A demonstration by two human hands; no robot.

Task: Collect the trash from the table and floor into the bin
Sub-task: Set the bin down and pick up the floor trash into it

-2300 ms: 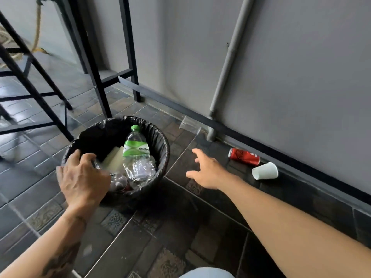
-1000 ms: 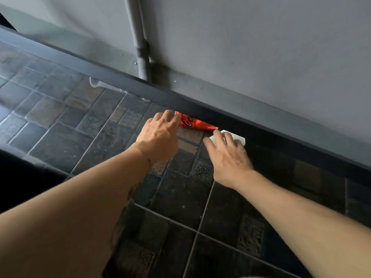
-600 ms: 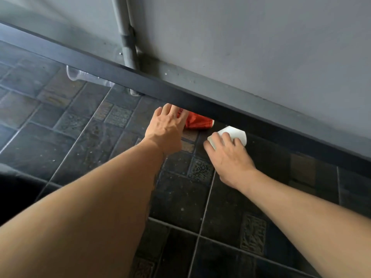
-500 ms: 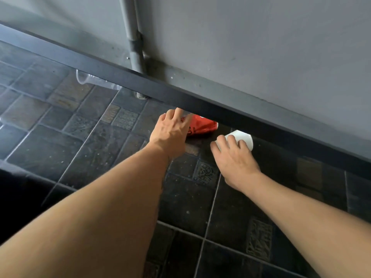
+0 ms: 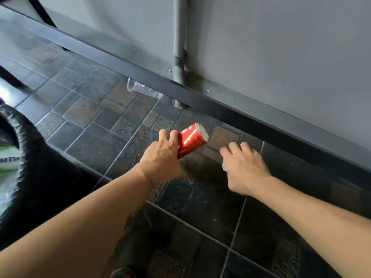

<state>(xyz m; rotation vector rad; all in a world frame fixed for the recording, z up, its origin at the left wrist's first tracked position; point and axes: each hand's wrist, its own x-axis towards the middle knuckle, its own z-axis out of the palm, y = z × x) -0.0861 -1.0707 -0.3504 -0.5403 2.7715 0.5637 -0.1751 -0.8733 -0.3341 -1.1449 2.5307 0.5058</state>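
Observation:
My left hand (image 5: 160, 157) grips a red soda can (image 5: 190, 139), lifted off the dark tiled floor and tilted with its silver end pointing up and right. My right hand (image 5: 244, 167) is closed over a white paper cup (image 5: 224, 167); only a sliver of the cup's rim shows under the palm. The bin (image 5: 30, 137), lined with a black bag, sits at the left edge of the view with a green-labelled plastic bottle (image 5: 8, 159) inside it. A clear plastic cup (image 5: 143, 89) lies on its side on the floor under the black bar.
A long black metal bar (image 5: 220, 105) runs diagonally just above the floor along the grey wall. A grey pipe (image 5: 179, 47) goes down the wall to the floor behind it. Black table legs (image 5: 40, 11) stand at the upper left.
Both hands have pulled back from under the black bar. The left hand has lifted the red can off the floor, the right hand has closed over the white cup. The bin has come into view at left.

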